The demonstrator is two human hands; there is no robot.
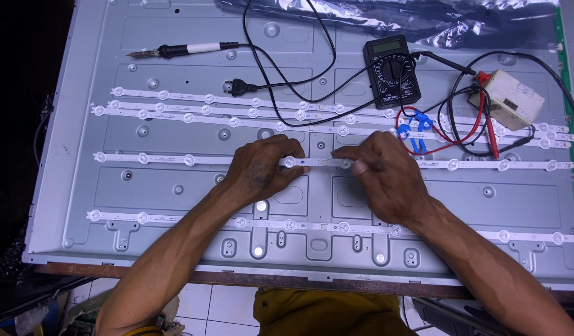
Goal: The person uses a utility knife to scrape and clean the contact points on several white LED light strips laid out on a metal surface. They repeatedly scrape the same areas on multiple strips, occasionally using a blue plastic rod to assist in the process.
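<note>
Both hands on middle light strip, panel centre.
My left hand (266, 167) and right hand (379, 171) pinch the white light strip (187, 160), fingers curled closed on it; multimeter (392, 70) at 1 o'clock.

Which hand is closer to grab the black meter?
Right, probably. The right hand rests on the strip almost below the meter; the left hand lies further left.

head cam | looks steeply down, close | fills w/ metal panel (175, 186), near edge at bottom
</note>
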